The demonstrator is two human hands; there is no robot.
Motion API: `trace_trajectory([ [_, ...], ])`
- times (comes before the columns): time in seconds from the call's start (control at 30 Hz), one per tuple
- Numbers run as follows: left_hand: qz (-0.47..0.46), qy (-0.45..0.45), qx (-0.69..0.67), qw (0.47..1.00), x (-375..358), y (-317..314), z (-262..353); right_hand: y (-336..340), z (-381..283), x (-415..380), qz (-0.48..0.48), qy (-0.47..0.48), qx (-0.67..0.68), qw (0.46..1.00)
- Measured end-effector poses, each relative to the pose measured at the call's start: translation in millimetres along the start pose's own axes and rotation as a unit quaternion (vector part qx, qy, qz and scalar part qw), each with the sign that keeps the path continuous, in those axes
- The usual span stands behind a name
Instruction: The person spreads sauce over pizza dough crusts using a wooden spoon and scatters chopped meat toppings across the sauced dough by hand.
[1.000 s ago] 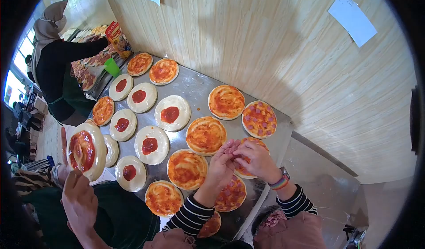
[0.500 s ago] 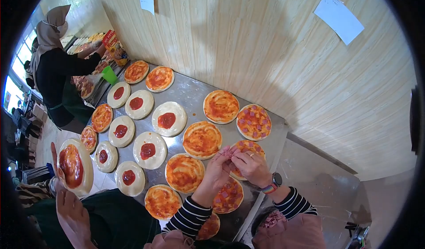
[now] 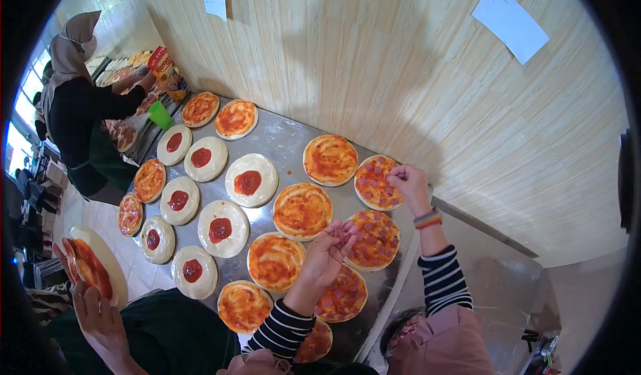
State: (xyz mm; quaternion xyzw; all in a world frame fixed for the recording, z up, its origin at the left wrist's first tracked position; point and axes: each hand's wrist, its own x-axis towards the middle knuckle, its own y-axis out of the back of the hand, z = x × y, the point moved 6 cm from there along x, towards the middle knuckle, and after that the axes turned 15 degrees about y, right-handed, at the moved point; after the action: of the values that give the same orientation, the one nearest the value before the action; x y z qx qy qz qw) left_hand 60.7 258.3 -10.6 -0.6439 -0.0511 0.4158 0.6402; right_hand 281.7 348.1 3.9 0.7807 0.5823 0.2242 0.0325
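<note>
My left hand (image 3: 328, 253) is half curled, palm up, around some small pink diced ham (image 3: 342, 231). It hovers between a sauced pizza base (image 3: 302, 211) and a ham-topped pizza (image 3: 374, 240). My right hand (image 3: 409, 183) is pinched at the edge of another ham-topped pizza (image 3: 376, 181), farther back on the steel table (image 3: 294, 145). Whatever its fingertips hold is too small to make out. Below my left hand lies a further ham-topped pizza (image 3: 342, 296).
Several dough rounds with a blob of sauce (image 3: 251, 180) fill the table's left side. At the lower left, a co-worker's hand (image 3: 100, 321) holds a sauced base (image 3: 100, 268). Another person (image 3: 80, 108) stands beyond, near a green cup (image 3: 159, 115). A wall (image 3: 374, 61) runs behind.
My right hand has left my left hand and moved back to the farther ham-topped pizza. My left hand has opened slightly. The co-worker's held base has tilted and dropped a little.
</note>
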Motion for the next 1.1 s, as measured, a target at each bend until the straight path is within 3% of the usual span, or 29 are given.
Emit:
trace_trajectory([
  [0.13,0.012,0.008,0.007,1.0,2.9,5.8,-1.1,-1.1,41.3,22.3,-0.034,0.005,-0.13,0.991],
  [0.2,0.014,0.005,0.011,1.0,1.4,4.6,0.2,-5.8,46.3,27.0,-0.052,0.058,-0.22,0.972],
  [0.33,0.026,-0.003,0.01,1.0,-0.8,3.0,3.6,-16.2,57.7,32.5,-0.083,0.042,-0.302,0.949],
  [0.4,0.031,-0.006,0.012,0.999,1.1,6.1,3.4,-17.7,40.2,32.0,-0.072,0.123,-0.449,0.882],
  [0.53,0.045,-0.022,0.023,0.998,3.4,7.0,5.4,-22.4,-2.2,20.9,-0.046,0.183,-0.417,0.889],
  [0.6,0.041,-0.033,0.03,0.998,6.3,4.9,6.2,-36.0,-38.5,2.3,-0.087,0.192,-0.139,0.967],
  [0.67,0.036,-0.041,0.038,0.998,8.5,4.2,6.2,-54.9,-74.1,-28.7,-0.232,0.095,0.006,0.968],
  [0.7,0.036,-0.045,0.034,0.998,9.7,4.5,6.1,-57.2,-79.0,-39.3,-0.232,0.094,0.005,0.968],
  [0.77,0.034,-0.048,0.032,0.998,11.3,5.6,3.9,-62.8,-99.5,-59.2,-0.269,0.246,-0.082,0.928],
  [1.0,0.03,-0.034,0.024,0.999,15.5,9.6,-5.6,-55.6,-104.4,-73.9,-0.258,0.25,-0.108,0.927],
  [1.07,0.036,-0.029,0.021,0.999,13.9,9.0,-5.8,-51.5,-96.3,-70.5,-0.255,0.126,-0.011,0.959],
  [1.1,0.04,-0.031,0.024,0.998,11.7,6.9,-5.1,-49.2,-88.2,-66.4,-0.255,0.127,-0.012,0.959],
])
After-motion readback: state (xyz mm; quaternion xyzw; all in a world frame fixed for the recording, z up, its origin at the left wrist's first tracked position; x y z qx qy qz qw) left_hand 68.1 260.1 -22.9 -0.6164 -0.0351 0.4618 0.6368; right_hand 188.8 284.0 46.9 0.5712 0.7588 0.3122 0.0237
